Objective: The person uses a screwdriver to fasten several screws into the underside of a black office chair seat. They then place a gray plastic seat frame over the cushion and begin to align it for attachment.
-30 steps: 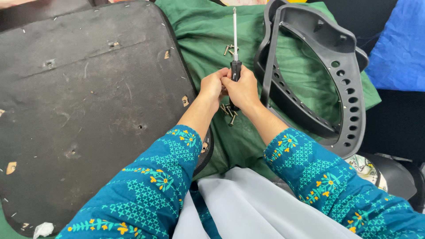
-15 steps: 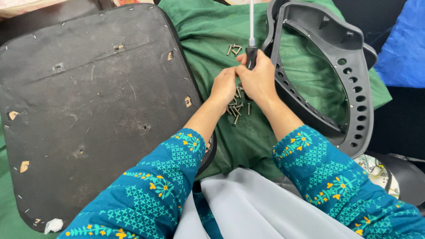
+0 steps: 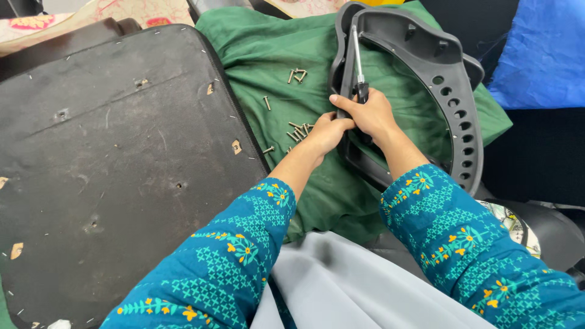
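The right hand (image 3: 373, 114) was closed around the dark handle of a screwdriver (image 3: 358, 64), and the thin metal shaft pointed up and away along the inner edge of a grey plastic chair frame (image 3: 454, 91). The left hand (image 3: 329, 131) sat right beside it, touching the right hand, with its fingers curled down near the frame's edge; what it held, if anything, could not be seen. Both arms wore teal sleeves with yellow flowers and light green shapes. The chair frame was curved, with a row of round holes down its right side, and it lay on a green cloth (image 3: 274, 49). Just left of the hands, a small pile of screws (image 3: 300, 131) lay on the cloth. One more screw (image 3: 267, 102) lay alone a bit farther up, and another little bunch of screws (image 3: 297, 75) lay past that. To the left of the cloth was a big black seat board (image 3: 109, 152), flat, scratched, with small holes in it. A blue cloth (image 3: 542, 55) was at the far right.
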